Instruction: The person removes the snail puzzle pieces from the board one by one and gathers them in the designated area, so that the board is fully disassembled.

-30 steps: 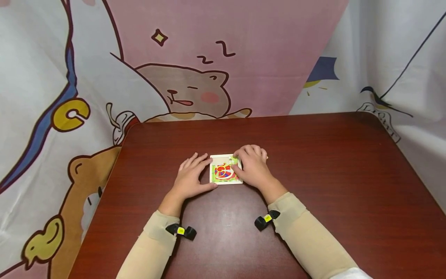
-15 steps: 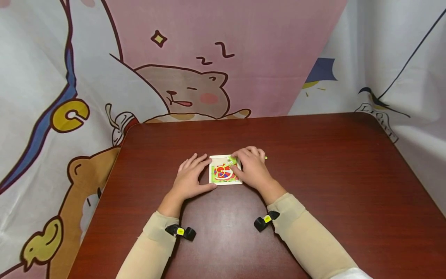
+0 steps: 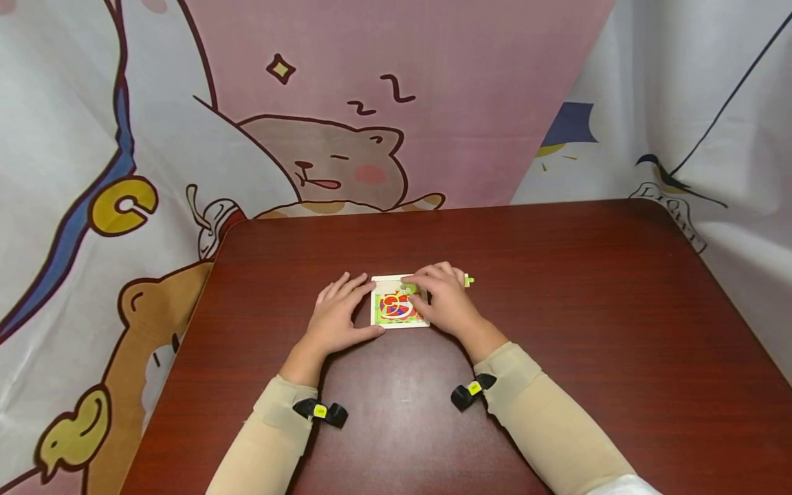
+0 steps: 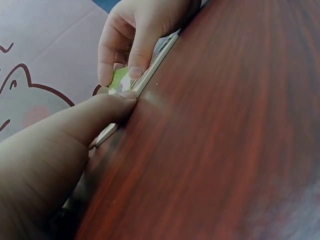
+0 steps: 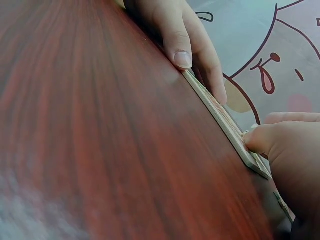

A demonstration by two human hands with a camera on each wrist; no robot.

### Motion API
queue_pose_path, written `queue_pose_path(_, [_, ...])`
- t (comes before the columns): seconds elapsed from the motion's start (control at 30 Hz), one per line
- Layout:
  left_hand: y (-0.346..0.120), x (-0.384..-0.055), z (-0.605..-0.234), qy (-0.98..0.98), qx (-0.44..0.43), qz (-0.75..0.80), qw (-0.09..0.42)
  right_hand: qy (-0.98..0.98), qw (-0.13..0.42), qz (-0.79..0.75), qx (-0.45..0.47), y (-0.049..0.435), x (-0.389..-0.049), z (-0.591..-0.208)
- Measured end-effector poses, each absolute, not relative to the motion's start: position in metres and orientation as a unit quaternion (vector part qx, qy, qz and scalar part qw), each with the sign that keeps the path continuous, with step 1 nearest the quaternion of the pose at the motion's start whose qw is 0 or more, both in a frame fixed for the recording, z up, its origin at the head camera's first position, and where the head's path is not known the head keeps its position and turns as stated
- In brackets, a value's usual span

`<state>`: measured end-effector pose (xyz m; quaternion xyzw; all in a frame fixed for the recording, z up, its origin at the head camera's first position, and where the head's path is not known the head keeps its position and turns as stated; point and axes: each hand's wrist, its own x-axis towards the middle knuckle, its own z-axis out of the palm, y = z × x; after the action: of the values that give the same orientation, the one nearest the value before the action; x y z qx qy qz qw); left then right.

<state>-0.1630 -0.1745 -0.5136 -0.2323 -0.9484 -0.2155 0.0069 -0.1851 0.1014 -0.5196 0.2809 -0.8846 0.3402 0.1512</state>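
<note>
A small square jigsaw puzzle (image 3: 396,309) in a pale wooden frame (image 3: 401,326) lies flat on the table, with a red, blue and yellow picture on green. Bare wood of the frame's base shows at its upper left. My left hand (image 3: 337,320) rests at the frame's left side, thumb at the near corner and index finger at the far one, fingers fairly straight. Over the upper right part, my right hand (image 3: 450,299) pinches a green puzzle piece (image 4: 120,80) between thumb and fingers. That piece stands tilted in the left wrist view.
Just beyond my right hand, another green puzzle piece (image 3: 469,280) lies partly hidden on the table. The dark red wooden table (image 3: 557,275) stretches around the frame. A cartoon-printed curtain (image 3: 470,103) hangs behind its far edge.
My right hand's fingers have shifted slightly left over the frame with the puzzle piece, uncovering more of the loose piece to the right. The left hand has stayed put.
</note>
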Motion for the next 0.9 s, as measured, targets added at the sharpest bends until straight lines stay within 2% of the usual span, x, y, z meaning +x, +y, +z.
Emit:
queue_pose_path(0.47, [-0.175, -0.163, -0.513, -0.949, -0.234, -0.212, 0.008, -0.851, 0.205, 0.395, 0.278, 0.110, -0.183, -0.521])
queue_pose_path(0.9, [-0.176, -0.165, -0.517, -0.951, -0.232, -0.207, 0.006, -0.861, 0.214, 0.393, 0.243, 0.140, -0.189, -0.519])
